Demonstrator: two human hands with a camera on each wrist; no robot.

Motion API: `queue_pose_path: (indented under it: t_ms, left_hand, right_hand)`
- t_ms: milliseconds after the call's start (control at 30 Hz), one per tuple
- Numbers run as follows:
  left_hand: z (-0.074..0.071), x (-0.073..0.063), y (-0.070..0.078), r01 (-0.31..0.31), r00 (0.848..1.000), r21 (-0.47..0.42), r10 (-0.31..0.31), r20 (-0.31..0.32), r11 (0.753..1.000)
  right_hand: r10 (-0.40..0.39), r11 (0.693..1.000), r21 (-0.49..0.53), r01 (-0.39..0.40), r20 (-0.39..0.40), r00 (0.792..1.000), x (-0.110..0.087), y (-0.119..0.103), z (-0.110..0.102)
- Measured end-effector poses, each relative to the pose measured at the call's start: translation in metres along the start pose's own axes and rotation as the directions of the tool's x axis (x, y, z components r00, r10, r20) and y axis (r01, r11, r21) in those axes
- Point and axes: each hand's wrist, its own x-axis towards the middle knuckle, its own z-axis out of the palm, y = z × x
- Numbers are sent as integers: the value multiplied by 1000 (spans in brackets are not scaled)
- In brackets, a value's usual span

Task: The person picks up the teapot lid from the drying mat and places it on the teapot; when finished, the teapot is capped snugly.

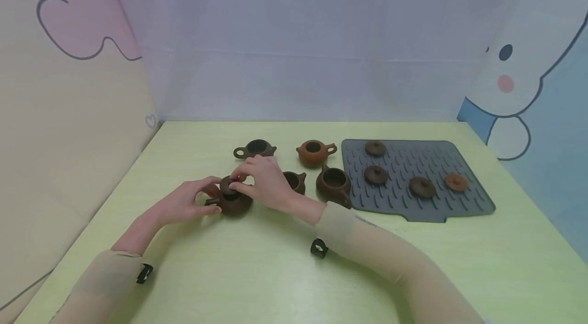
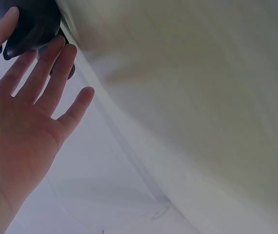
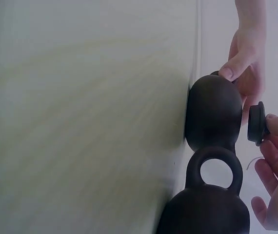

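A small dark brown teapot (image 1: 238, 206) stands on the table at centre left, its spout towards my left hand (image 1: 184, 201). That hand holds it at the spout side, with the thumb on one side and the fingers on the other. My right hand (image 1: 268, 183) pinches a dark round lid (image 1: 226, 184) just above the teapot's opening. In the right wrist view the lid (image 3: 256, 124) is tilted and apart from the teapot (image 3: 214, 114). The left wrist view shows the thumb and fingertips by the dark teapot (image 2: 34, 27).
Behind stand an open dark teapot (image 1: 257, 148) and a reddish one (image 1: 314, 154). Another teapot (image 1: 296, 182) is partly hidden by the right hand, beside a larger brown one (image 1: 333, 183). A grey mat (image 1: 399, 160) at right bears several lids, one of them orange-brown (image 1: 456, 182).
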Motion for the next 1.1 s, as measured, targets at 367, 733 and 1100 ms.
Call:
queue_pose_path:
  t_ms: [367,733,1100]
  left_hand:
    - [0,-1,1,-3,1000,5,3,-14,1000]
    - [0,0,0,14,1000,-7,-13,9,1000]
    - [-1,-1,1,15,1000,-3,-15,9,1000]
  right_hand:
    - [18,999,-44,-14,109,994,1,-3,0]
    - [51,996,-78,-37,188,981,3,-1,5]
    - [68,994,-102,-48,203,977,2,-3,3]
